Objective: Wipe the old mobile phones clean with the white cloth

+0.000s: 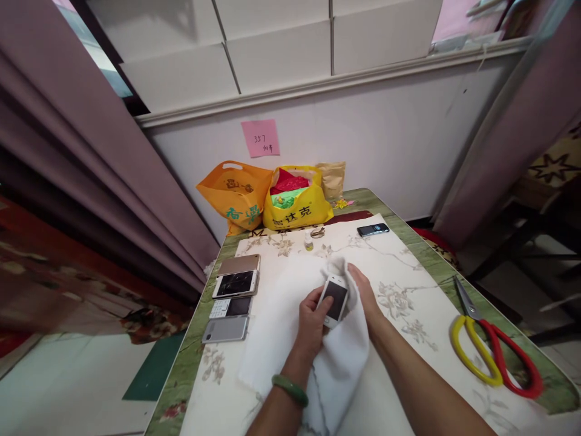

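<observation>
My left hand [311, 321] grips a small white phone [334, 300] with a dark screen, thumb on its lower edge. My right hand [363, 290] is curled behind the phone and holds a white cloth [340, 357] against it; the cloth drapes down over my right wrist. A green bangle [290, 389] sits on my left wrist. Both hands hover above a larger white cloth [267, 339] spread on the table.
Several phones [233, 297] lie in a column at the table's left edge. A dark phone [373, 229] and a small bottle [308, 241] lie farther back. Orange bag [236, 197] and yellow bag [297, 203] stand at the far edge. Scissors [490, 345] rest at right.
</observation>
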Demonstrator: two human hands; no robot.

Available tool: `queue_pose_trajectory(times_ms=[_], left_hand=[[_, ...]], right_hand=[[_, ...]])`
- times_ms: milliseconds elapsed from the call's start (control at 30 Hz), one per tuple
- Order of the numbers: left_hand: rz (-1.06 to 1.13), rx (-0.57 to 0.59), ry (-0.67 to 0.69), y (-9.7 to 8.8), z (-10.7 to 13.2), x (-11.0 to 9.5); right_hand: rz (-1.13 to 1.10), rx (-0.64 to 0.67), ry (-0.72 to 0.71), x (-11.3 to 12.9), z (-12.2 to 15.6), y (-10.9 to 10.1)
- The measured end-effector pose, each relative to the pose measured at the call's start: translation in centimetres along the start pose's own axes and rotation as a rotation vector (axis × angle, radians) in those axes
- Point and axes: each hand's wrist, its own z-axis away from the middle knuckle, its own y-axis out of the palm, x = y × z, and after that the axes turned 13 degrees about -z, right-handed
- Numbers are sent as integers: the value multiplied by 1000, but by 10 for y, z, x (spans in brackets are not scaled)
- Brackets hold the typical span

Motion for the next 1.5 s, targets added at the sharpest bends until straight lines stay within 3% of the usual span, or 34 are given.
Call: queue_pose_trajectory(times_ms=[100,200,367,433,667,933,1167,1367,1500], left_hand=[[-102,-44,71,3,2,2],[-143,-47,94,1,0,-2],[-336,220,-3,-12,-17,-16],[-409,249,-24,-16,-23,-18],[-382,10,118,-14,-13,-10],[-282,-148,93,-15,-13,-5],[-268,-313,169,-8,-14,-1],[-260,-178,146,-13,-15,-2],[-255,-233,167,-14,-16,1]], right_hand=[[45,136,91,2,1,6],[89,126,103,2,0,3],[147,140,105,2,-4,-4],[190,190,83,2,-4,-2],[191,241,46,-2,0,10],[190,228,46,-8,5,16],[558,213,-90,-12,7,21],[519,245,-120,-14,13,18],[522,255,-138,-19,13,16]])
